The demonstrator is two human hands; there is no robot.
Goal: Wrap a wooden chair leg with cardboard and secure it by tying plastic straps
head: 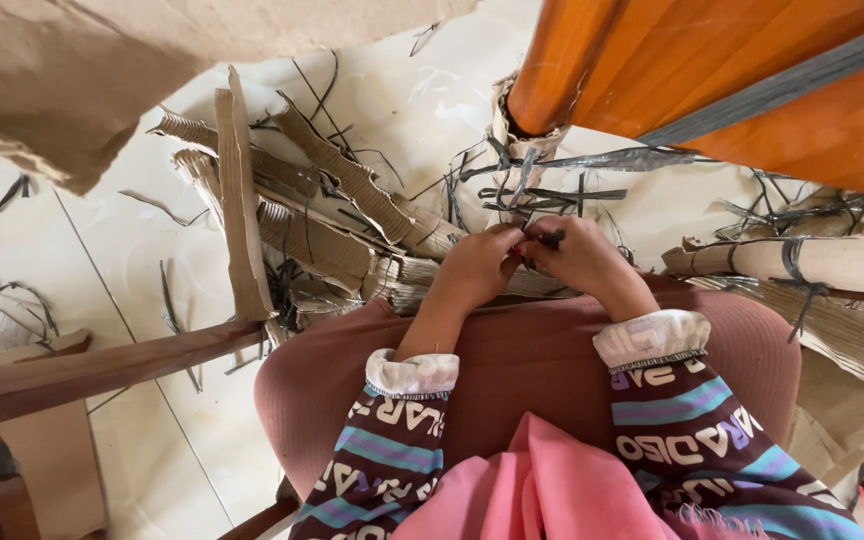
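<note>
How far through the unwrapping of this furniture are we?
Done: torn cardboard strips and cut black straps litter the floor, and the orange wooden piece is mostly bare. In hand: left hand and right hand work a small dark strap bit. Left: the strapped cardboard bundle at right.

Packaging only: torn brown corrugated cardboard wrapping [322, 200] heaped on the pale floor, centre-left, ribbed strips lying crossed; a large flat brown cardboard sheet [82, 70] at top left, edges ragged; a cardboard-wrapped long bundle [832, 262] at right, lying roughly level, bound with black plastic strapping [797, 262]; no labels, signs or screens seen.
</note>
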